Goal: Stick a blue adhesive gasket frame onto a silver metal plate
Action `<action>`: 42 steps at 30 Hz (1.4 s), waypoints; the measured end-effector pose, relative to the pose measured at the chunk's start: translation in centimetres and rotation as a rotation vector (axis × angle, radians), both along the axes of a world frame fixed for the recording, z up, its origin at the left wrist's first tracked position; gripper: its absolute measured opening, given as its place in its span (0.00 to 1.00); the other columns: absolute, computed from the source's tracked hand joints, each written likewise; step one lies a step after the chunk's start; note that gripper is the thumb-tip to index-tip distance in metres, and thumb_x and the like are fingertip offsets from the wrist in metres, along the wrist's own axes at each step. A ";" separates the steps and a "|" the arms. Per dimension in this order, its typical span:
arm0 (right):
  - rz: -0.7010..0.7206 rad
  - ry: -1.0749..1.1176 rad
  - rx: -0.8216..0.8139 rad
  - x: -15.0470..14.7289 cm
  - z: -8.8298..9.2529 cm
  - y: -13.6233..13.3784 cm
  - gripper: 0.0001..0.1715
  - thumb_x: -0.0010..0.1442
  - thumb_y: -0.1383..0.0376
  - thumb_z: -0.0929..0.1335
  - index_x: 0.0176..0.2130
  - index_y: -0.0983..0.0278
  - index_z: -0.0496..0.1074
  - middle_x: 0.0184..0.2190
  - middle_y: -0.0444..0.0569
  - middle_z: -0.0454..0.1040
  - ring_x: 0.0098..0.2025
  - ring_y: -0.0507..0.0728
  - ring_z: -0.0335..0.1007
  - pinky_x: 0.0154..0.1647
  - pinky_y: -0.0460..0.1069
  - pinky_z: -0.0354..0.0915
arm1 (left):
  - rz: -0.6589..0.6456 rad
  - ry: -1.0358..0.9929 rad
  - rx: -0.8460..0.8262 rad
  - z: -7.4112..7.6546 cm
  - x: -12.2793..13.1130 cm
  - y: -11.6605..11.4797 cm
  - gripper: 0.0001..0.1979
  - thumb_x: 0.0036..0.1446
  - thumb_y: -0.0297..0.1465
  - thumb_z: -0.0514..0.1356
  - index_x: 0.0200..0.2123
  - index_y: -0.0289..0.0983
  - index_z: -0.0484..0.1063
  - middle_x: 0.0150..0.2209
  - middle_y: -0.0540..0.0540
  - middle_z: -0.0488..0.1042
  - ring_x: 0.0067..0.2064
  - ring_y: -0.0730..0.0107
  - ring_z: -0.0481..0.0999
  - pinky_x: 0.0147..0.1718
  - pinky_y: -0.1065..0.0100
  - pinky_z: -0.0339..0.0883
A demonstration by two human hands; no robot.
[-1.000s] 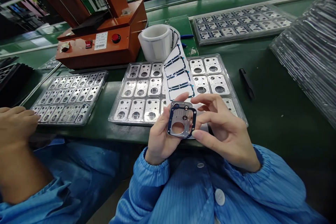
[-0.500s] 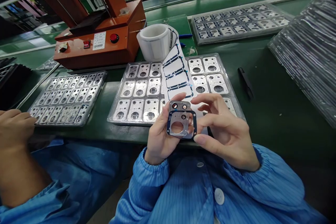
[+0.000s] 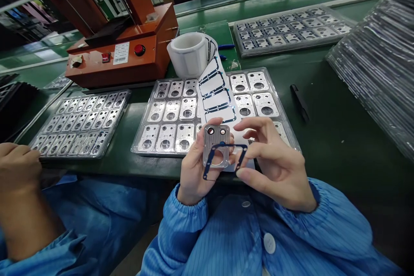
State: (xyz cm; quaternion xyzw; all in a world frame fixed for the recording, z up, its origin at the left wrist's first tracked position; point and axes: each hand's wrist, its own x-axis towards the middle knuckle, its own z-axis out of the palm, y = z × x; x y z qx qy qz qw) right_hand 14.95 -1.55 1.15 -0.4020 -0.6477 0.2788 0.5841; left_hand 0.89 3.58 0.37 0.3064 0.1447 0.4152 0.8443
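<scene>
Sleeves (image 3: 258, 233): blue, ribbed cuffs, nearest the camera, both forearms meeting over the bench edge.
Left hand (image 3: 194, 168): closed around the plate from the left and behind, thumb tip at its upper left corner.
Plate (image 3: 216, 146): small silver metal piece, held upright facing the camera, two round holes along the top, one large round opening lower down; above the bench edge, in front of the middle tray.
Gasket (image 3: 226, 161): thin dark-blue frame, hanging slanted across the lower part of the plate, its right side off the plate.
Right hand (image 3: 274, 168): fingers curled, thumb and forefinger pinched on the right corner of the gasket.
Other person's hand (image 3: 16, 164): far left, resting at the bench edge just beside the left tray; grip cannot be told.
Bench (image 3: 339, 133): green surface under everything.
Middle tray (image 3: 161, 116): clear blister tray of silver plates in rows, just beyond the hands.
Strip (image 3: 215, 95): white backing with blue frames, lying over the middle tray, running from the roll toward the hands.
Left tray (image 3: 80, 120): same kind, smaller parts, left of the middle tray.
Black tool (image 3: 299, 102): lying on the bench right of the middle tray.
Stack (image 3: 378, 60): clear trays piled at the right edge.
Roll (image 3: 189, 54): white, standing behind the middle tray.
Press (image 3: 123, 47): orange machine, red button on the front, back left.
Far tray (image 3: 291, 30): filled, at the back right.
</scene>
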 end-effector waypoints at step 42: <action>-0.162 -0.083 -0.006 -0.8 -0.4 0.3 0.05 0.55 0.73 0.68 0.31 0.64 0.70 0.46 0.54 0.62 0.51 0.61 0.63 0.47 0.57 0.67 | 0.103 0.143 -0.065 0.4 -0.1 -0.1 0.17 0.66 0.36 0.46 0.43 0.45 0.76 0.35 0.47 0.73 0.38 0.67 0.74 0.43 0.64 0.68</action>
